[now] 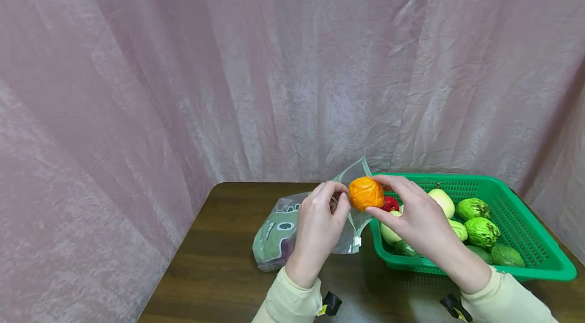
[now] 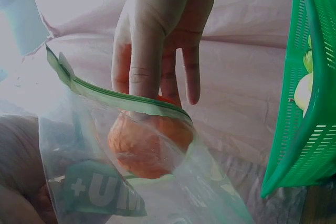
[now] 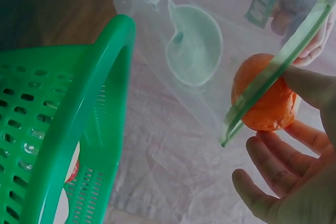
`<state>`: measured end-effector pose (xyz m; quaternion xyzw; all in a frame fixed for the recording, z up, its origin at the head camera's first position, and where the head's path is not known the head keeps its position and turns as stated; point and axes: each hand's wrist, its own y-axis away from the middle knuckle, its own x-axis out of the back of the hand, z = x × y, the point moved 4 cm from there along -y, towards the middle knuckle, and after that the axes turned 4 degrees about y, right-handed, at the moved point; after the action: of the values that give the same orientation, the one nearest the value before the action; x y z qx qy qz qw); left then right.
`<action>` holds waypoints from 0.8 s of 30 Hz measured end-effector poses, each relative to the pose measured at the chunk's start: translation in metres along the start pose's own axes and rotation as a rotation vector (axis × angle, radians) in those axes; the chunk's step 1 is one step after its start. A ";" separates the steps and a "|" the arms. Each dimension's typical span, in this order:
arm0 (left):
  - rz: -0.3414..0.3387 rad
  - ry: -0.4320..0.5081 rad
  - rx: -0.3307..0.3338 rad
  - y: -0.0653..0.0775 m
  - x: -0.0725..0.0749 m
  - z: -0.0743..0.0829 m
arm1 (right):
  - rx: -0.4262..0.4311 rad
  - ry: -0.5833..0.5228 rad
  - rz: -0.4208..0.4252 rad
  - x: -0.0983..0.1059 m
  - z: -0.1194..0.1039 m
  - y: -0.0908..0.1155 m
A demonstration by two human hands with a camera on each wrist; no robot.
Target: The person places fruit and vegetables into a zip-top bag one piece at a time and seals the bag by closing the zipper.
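Note:
My right hand (image 1: 422, 219) holds a round, wrinkled orange fruit (image 1: 366, 194) between thumb and fingers. The fruit is at the open mouth of a clear zip bag (image 1: 274, 231) with a green cartoon print. In the right wrist view the bag's green zip strip (image 3: 283, 59) crosses in front of the fruit, and in the left wrist view most of the fruit (image 2: 149, 148) shows through the clear plastic. My left hand (image 1: 317, 219) pinches the bag near its mouth, thumb and index finger close to the fruit. Something purple shows inside the bag's lower part.
A green perforated basket (image 1: 544, 241) stands at the right of the brown table (image 1: 196, 247). In it lie several pale and green fruits (image 1: 482, 231) and a red one (image 1: 390, 204). A white slider tab (image 1: 357, 241) hangs at the bag's edge. Pink curtains (image 1: 292, 69) hang behind.

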<state>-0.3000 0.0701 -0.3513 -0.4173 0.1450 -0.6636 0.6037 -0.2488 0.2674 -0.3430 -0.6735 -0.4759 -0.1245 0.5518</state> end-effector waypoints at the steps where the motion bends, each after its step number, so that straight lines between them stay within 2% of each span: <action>1: -0.001 0.001 0.001 0.000 0.000 0.000 | -0.001 0.002 -0.010 -0.001 0.000 0.000; 12: -0.005 0.009 0.009 0.000 0.001 0.000 | -0.033 -0.020 -0.128 -0.008 0.000 -0.002; 24: 0.043 -0.007 -0.034 -0.001 0.002 0.000 | 0.013 0.005 -0.145 -0.007 0.000 -0.002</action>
<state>-0.3001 0.0689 -0.3500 -0.4268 0.1631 -0.6465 0.6110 -0.2537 0.2634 -0.3467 -0.6331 -0.5228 -0.1628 0.5471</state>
